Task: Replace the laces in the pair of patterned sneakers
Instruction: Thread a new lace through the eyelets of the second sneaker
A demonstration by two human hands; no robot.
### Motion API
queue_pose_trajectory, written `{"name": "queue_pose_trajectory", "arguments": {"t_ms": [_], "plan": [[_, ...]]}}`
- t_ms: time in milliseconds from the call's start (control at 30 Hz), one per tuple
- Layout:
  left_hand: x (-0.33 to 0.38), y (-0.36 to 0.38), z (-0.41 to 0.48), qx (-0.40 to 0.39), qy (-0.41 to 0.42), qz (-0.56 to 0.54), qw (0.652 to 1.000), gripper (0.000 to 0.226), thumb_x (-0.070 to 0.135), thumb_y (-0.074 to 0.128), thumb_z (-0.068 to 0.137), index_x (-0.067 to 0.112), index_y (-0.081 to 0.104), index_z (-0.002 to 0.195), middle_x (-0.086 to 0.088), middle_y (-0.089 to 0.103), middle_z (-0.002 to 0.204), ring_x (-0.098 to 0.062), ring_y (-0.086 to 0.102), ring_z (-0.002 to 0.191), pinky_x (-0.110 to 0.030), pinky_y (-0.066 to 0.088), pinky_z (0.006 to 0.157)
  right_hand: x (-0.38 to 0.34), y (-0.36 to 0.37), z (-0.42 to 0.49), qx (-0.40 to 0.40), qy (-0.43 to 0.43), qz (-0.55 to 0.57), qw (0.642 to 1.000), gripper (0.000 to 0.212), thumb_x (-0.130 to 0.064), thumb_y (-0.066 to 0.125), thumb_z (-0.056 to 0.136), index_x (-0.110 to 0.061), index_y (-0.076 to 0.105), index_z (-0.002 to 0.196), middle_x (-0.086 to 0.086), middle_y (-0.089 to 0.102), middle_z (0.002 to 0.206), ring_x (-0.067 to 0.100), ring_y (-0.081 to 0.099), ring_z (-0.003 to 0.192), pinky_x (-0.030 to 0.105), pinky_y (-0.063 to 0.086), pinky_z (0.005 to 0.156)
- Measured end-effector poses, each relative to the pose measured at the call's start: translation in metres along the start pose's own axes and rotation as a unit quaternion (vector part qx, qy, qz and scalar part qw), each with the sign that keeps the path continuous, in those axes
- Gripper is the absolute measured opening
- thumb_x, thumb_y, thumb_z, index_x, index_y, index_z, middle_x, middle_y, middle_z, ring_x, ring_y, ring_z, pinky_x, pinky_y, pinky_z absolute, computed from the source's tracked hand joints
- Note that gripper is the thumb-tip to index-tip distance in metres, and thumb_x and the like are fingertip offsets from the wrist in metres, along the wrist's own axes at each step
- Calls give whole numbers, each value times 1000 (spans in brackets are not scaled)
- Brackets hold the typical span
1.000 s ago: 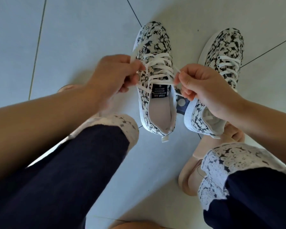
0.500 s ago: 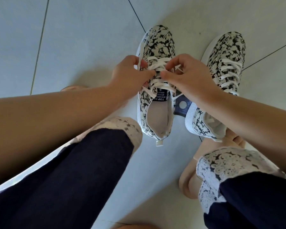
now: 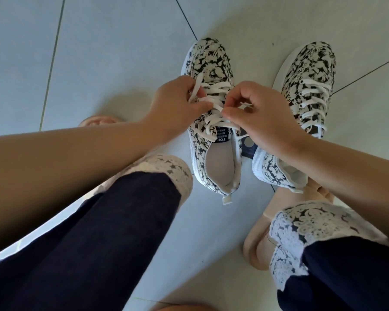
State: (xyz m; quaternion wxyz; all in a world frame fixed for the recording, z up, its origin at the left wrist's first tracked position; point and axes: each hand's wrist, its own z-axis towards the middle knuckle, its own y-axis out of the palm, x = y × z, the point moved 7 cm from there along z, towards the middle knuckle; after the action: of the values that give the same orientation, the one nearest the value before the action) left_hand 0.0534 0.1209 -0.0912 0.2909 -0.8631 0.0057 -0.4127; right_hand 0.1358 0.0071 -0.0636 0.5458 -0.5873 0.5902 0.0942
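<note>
Lace ends hidden inside left hand and right hand, tongue label print unreadable, right sneaker partly covered

Bright soft daylight, faint shadows, wide-angle edge distortion.

Both sneakers carry a black-and-white flower print over white soles, and their laces are plain white; the left one's tongue label is dark blue with white lettering, its insole pale grey. The trousers are dark navy with white lace-patterned cuffs; the slippers are peach; the floor is pale grey tile with dark seams.
</note>
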Motion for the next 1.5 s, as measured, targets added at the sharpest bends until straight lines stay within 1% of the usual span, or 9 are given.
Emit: {"name": "queue_pose_trajectory", "arguments": {"t_ms": [100,300,567,767,900,1000,1167,1333,1500], "plan": [[-4,0,2,-8,-20,-1,1000,15,28,63,85,16,56,81,7,49,69,-7,44,62,-19,39,60,6,-2,1,2,31,50,998,9,-18,59,89,-22,56,82,-3,61,74,9,55,62,22,47,58],[-21,1,-15,-43,-120,-267,955,10,16,61,86,17,55,78,6,47,54,-3,37,44,-12,33,42,17,-2,-1,6,90,54,994,11,-31,55,91,-25,59,83,1,67,71,18,53,59,43,51,58],[-29,2,-19,-84,-132,-298,942,15,13,56,88,17,55,74,6,51,55,-7,41,49,-17,39,49,21,-7,9,5,66,-29,997,10,-33,58,89,-25,61,96,-9,60,63,-4,49,44,7,34,42],[-23,6,-16,-96,-125,-309,938,12,9,58,86,15,55,76,-4,59,75,-7,48,54,-17,45,54,11,-1,30,14,31,-89,995,11,-35,65,84,-26,60,88,-14,61,80,-3,53,69,7,39,61],[-23,5,-16,-99,-124,-333,930,14,8,55,88,15,55,76,2,61,63,-9,48,55,-18,43,52,3,4,35,-31,-6,-154,987,4,-23,57,90,-22,56,86,-9,60,92,-13,47,60,0,31,55],[-26,-2,-17,-88,-97,-282,950,13,9,56,88,14,55,76,3,55,58,-7,46,52,-17,40,49,4,1,30,-35,-22,-110,993,4,-15,53,92,-16,55,89,-3,63,102,-25,44,52,-1,32,52],[-25,-9,-19,-69,-35,-136,988,12,18,61,86,12,55,78,4,47,62,-6,37,52,-14,35,51,1,-4,26,9,-19,-46,999,9,-13,52,91,-19,51,85,-5,57,83,-3,48,66,7,36,59],[-22,-10,-17,-45,-11,-8,999,19,29,62,85,22,52,70,8,46,62,-5,36,55,-5,30,45,5,4,28,-114,47,66,990,21,-3,44,94,-18,48,80,-5,42,62,-1,37,40,9,29,40],[-21,-4,-15,-56,-5,16,998,21,34,62,84,13,62,85,5,52,65,-7,40,55,-18,34,52,20,12,29,-161,140,281,936,27,8,36,92,-11,52,81,5,46,67,4,29,38,14,23,36]]}}
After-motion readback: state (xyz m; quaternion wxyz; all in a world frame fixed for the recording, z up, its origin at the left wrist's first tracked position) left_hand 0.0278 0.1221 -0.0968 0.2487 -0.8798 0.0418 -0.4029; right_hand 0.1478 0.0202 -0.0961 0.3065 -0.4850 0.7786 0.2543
